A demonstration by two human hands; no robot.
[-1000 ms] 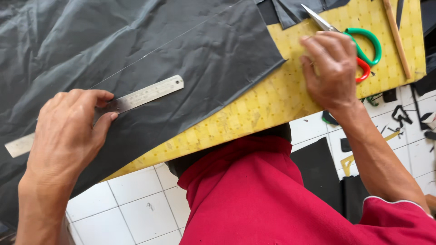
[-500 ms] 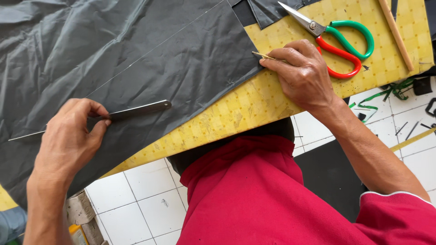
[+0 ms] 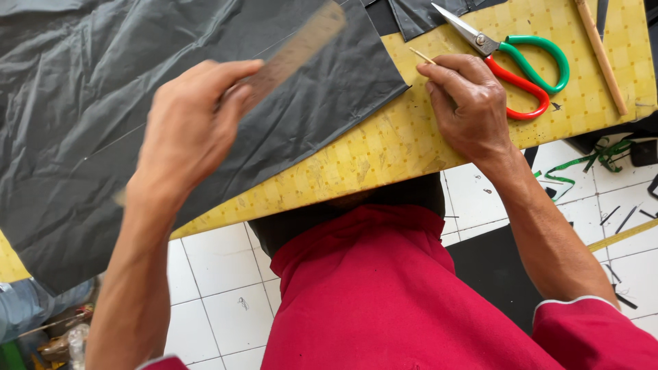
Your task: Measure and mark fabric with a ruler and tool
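My left hand (image 3: 188, 127) grips a metal ruler (image 3: 298, 46) and holds it lifted and blurred above a large sheet of dark grey plastic (image 3: 103, 130) spread on the yellow table (image 3: 384, 147). A faint scored line runs across the sheet. My right hand (image 3: 469, 103) rests on the yellow table just right of the sheet's edge and pinches a thin pale stick (image 3: 423, 56) whose tip points up and left. Scissors (image 3: 510, 56) with one green and one red handle lie shut right behind that hand.
A long wooden stick (image 3: 601, 55) lies near the table's right edge. More dark plastic pieces (image 3: 425, 14) sit at the back. Below is a white tiled floor (image 3: 219, 274) with scraps of green and black strips (image 3: 596, 161) at the right and clutter at the lower left.
My left hand has picked the ruler up off the plastic sheet and swung it upward to the right. My right hand has drawn back from the scissors with the thin stick.
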